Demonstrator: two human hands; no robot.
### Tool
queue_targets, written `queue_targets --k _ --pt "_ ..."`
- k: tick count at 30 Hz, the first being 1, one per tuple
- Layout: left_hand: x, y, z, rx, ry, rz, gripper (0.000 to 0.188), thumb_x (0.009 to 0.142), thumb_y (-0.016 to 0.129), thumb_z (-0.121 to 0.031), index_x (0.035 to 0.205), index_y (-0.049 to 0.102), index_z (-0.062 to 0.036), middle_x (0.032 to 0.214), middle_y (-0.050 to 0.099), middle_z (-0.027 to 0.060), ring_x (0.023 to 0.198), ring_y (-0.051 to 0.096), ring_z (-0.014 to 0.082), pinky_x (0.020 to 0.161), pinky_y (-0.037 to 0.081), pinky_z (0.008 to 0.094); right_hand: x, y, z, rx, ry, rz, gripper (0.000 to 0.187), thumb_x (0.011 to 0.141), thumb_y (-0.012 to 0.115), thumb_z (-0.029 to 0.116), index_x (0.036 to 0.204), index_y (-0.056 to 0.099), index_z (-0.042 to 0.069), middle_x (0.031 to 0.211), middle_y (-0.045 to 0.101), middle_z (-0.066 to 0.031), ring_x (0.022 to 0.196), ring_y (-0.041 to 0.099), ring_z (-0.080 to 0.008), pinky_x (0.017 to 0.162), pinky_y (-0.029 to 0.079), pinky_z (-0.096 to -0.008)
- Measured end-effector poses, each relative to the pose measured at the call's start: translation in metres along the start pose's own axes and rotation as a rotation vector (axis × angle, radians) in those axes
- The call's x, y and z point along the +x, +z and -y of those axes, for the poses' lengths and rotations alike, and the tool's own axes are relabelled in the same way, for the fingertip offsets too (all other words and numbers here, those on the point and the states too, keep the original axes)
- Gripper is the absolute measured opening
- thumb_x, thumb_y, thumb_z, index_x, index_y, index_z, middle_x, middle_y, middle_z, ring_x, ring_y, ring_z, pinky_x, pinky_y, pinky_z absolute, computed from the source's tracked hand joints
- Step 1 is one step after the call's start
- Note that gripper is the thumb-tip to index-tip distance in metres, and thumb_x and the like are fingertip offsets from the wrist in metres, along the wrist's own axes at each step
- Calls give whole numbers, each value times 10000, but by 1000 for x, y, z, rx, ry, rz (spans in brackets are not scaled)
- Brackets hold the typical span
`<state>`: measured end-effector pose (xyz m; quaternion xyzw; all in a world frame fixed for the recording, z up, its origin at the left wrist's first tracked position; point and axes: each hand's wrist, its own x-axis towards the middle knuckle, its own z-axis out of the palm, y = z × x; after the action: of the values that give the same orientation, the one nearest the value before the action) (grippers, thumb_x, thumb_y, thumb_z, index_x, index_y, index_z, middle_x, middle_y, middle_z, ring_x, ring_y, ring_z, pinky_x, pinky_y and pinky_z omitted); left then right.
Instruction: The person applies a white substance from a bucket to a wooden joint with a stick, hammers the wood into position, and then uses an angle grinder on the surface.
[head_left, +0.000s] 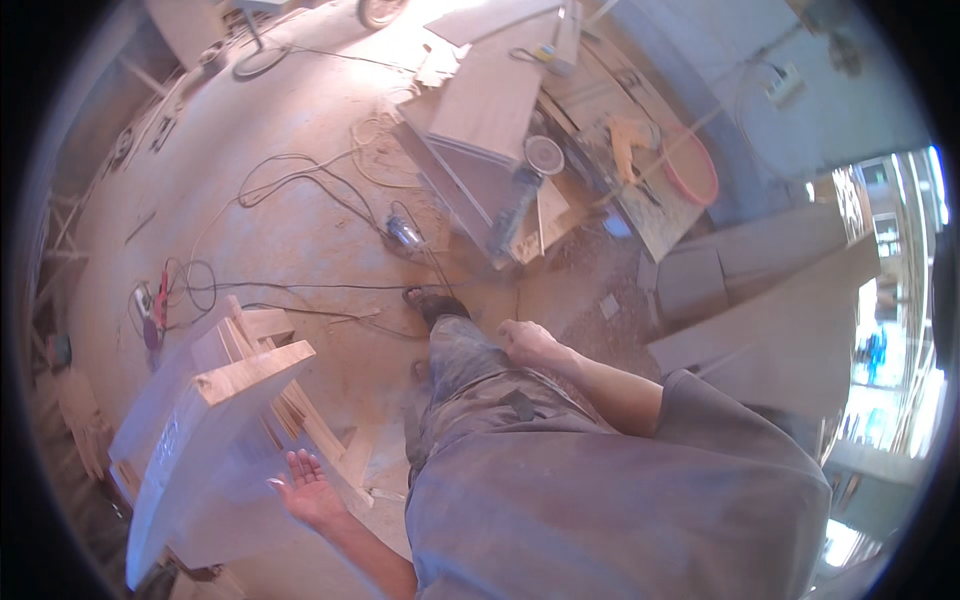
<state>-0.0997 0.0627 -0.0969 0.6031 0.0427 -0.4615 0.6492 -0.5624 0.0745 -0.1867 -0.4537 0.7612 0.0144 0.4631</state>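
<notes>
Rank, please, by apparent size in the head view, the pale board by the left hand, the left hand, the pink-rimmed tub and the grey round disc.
1. Pale board, clearly largest
2. Left hand and pink-rimmed tub: too alike to rank, the hand being nearer the camera
3. Grey round disc, smallest

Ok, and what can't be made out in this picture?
All in the head view:
Right hand: curled fingers partly hidden behind its back, so whether it holds anything is unclear.
Round object: cut off by the top edge.
Silvery item on the floor: too small and blurred to identify.
Bright racks at right: details lost to glare.
</notes>
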Motion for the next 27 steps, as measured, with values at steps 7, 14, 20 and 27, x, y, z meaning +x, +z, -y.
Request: queue_targets --k 7,14,20,27 --pt "27 13 -6 69 -47 149 983 1007 625 -501 1603 -14 -50 1439 516 252 1254 594 389 1081 499 511 10 48 -64 237 87 -241 384 895 562 190 1242 688 84 1203 707 -243 1166 660 -413 995 524 -489" --pt "49 26 -30 184 -51 361 889 1040 580 -458 1599 49 -15 1432 526 262 1254 593 386 1088 494 499 111 8 -110 385 376 -810 451 906 590 273 1293 624 42 1211 678 -282 1147 646 -452 1018 509 -482" --pt "27 25 -27 309 -50 300 744 1058 562 -417 1557 189 -10 1370 572 250 1175 630 369 1025 527 485 162 -48 -77 508 475 -693 417 895 618 221 1251 653 8 1275 670 -273 1228 638 -411 1035 514 -465" --pt "31 -23 -15 319 -117 274 601 1080 528 -366 1525 284 -44 1340 596 242 1163 635 363 1002 538 485 136 -25 -98 1060 365 -555 181 915 641 119 986 738 -17 841 731 -122 715 726 -207 619 586 -349"
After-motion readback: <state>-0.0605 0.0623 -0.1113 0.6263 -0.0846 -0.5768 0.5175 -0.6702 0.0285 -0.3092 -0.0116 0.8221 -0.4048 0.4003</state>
